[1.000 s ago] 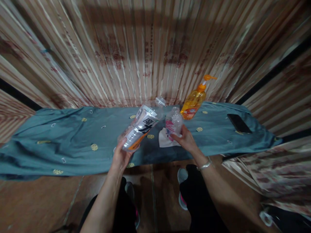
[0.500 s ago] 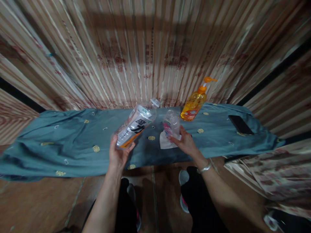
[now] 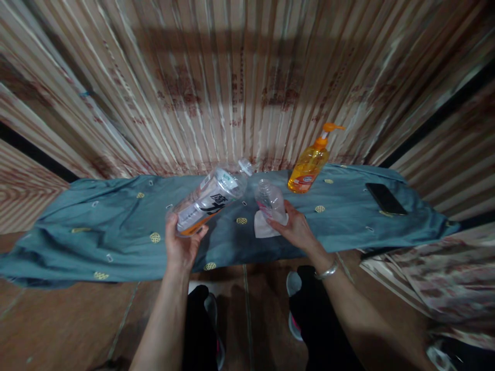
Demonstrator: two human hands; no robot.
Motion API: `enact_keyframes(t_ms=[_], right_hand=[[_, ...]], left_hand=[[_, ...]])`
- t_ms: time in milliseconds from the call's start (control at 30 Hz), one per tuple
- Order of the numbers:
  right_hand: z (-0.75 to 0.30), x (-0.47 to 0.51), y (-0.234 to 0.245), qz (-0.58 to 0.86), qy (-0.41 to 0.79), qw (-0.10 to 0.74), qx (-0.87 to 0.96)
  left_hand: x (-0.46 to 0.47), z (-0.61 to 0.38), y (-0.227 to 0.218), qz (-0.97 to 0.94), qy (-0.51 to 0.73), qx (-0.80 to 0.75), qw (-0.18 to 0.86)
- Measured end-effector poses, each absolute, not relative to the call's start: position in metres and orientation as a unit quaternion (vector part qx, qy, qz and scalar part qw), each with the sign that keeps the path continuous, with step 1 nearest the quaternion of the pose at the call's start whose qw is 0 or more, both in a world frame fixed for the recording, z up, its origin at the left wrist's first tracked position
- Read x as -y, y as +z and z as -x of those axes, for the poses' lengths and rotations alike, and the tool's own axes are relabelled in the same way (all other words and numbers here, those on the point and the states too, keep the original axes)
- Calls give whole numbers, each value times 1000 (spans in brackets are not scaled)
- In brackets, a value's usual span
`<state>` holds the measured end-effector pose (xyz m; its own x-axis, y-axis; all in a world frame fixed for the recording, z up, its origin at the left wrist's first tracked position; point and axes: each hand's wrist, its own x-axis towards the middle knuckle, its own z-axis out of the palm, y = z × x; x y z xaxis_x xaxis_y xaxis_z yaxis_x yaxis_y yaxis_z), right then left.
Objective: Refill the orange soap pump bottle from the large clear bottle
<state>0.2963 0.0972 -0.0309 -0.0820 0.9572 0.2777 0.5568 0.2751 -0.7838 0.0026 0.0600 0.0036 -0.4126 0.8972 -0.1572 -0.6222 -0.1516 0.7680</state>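
Observation:
My left hand [image 3: 184,242] is closed around the lower end of a large clear plastic bottle [image 3: 207,201] with a silver and orange label. This bottle is tilted, its neck pointing up and to the right. In my right hand [image 3: 296,226] is a smaller clear plastic bottle [image 3: 270,198] with pink print, its mouth leaning left toward the large bottle's neck. The two necks are close but apart. Just below the small bottle lies a folded white cloth [image 3: 265,226], partly covered by it and my fingers.
A pump bottle [image 3: 308,167] of orange-yellow liquid stands behind and right of my right hand. A black phone [image 3: 385,199] lies at the right. Both rest on a bench covered with a teal patterned cloth [image 3: 127,221]. A striped curtain [image 3: 216,93] hangs behind it.
The large bottle has tipped further toward level, as my left hand moved slightly left. The small bottle has leaned more to the left in my right hand.

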Motion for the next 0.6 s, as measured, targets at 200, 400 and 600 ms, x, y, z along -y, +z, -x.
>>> enact_keyframes(t_ms=[200, 400, 600], right_hand=[[-298, -97, -30, 565, 254, 390, 681], [-300, -96, -26, 552, 254, 401, 686], [-301, -97, -26, 543, 266, 402, 687]], left_hand=[[-61, -5, 7, -170, 742, -395, 515], [-59, -5, 9, -167, 735, -411, 513], [-57, -7, 12, -162, 741, -419, 500]])
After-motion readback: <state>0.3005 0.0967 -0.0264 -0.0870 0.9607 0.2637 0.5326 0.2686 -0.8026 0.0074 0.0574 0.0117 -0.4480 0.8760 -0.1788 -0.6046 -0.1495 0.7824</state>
